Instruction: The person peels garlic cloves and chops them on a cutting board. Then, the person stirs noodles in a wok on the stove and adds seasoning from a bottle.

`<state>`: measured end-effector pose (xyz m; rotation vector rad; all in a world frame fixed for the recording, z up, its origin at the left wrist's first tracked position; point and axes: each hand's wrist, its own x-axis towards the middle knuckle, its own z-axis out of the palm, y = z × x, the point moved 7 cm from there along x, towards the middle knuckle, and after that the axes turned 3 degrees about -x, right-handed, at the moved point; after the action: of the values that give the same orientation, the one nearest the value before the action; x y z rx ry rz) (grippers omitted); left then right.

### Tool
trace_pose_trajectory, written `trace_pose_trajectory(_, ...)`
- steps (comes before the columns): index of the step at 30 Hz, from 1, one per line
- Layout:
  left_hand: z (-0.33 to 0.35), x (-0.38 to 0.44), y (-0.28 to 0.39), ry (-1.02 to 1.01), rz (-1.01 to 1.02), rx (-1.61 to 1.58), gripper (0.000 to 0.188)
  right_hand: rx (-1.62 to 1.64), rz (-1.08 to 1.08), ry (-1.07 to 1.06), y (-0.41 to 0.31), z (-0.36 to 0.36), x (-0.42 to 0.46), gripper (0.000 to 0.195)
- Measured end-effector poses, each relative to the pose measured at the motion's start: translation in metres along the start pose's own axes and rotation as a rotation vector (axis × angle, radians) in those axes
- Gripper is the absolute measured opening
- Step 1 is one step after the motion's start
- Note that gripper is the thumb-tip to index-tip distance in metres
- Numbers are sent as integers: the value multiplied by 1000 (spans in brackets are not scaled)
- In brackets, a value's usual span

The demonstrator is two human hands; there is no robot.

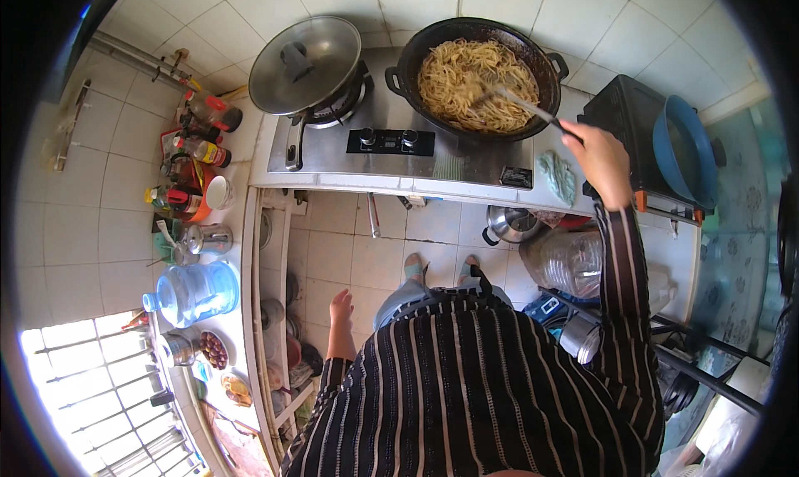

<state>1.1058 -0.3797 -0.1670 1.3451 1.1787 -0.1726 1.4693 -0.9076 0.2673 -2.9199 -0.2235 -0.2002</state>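
My right hand (599,162) grips the dark handle of a metal spatula (527,104), whose head lies among noodles (474,80) in a large black wok (549,90) on the right side of the gas stove (462,158). The spatula's head is blurred and partly covered by the noodles. My left hand (341,305) hangs low beside my body, fingers loosely apart, holding nothing. On the left burner sits a pan with a domed glass lid (312,65), its handle pointing toward me. A pale green cloth (557,177) lies on the counter between the stove and my right forearm.
A black countertop oven (615,115) stands at the right with a blue basin (686,152) leaning on it. Sauce bottles (212,153), a white cup (218,193), a steel pot (209,238) and a blue water jug (200,293) line the left counter. A lidded pot (515,223) sits below the counter.
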Motion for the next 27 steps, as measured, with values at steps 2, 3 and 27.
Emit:
trace_pose_trajectory(2,3,4,6,-20,11,-1,34,32,41,107,18,28,23,29)
trace_pose_trajectory(3,5,5,11,-14,17,-10,34,77,47,177,24,37,33,28)
trace_pose_trajectory(27,-8,-11,6,51,2,-45,37,86,80,153,-23,33,62,28)
